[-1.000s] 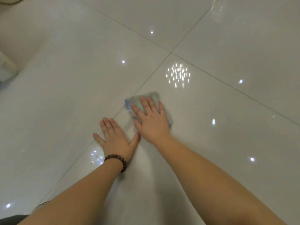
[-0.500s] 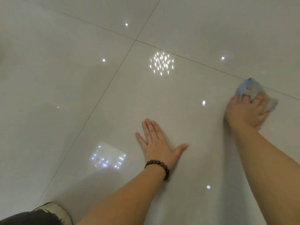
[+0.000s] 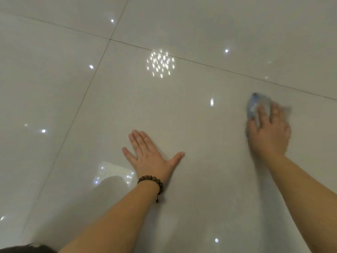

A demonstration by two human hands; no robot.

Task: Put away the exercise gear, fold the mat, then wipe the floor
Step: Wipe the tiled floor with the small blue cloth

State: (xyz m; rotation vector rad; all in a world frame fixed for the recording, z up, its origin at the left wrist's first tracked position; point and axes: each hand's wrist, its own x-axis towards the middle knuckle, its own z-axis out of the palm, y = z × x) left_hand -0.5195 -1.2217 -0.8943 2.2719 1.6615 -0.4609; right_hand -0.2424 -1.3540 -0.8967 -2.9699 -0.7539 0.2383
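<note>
Floor of glossy pale tiles fills the head view, crossed by dark grout lines and dotted with bright reflected lights. Next in size, both bare forearms reach forward over it. The left hand lies flat on a tile, palm down, fingers straight and together, thumb spread wide, gripping nothing. The right hand, blurred, presses down on a blue-grey cloth on the floor well to the right of the left hand; its fingers lie spread over the cloth. Smallest, a dark beaded bracelet circles the left wrist.
</note>
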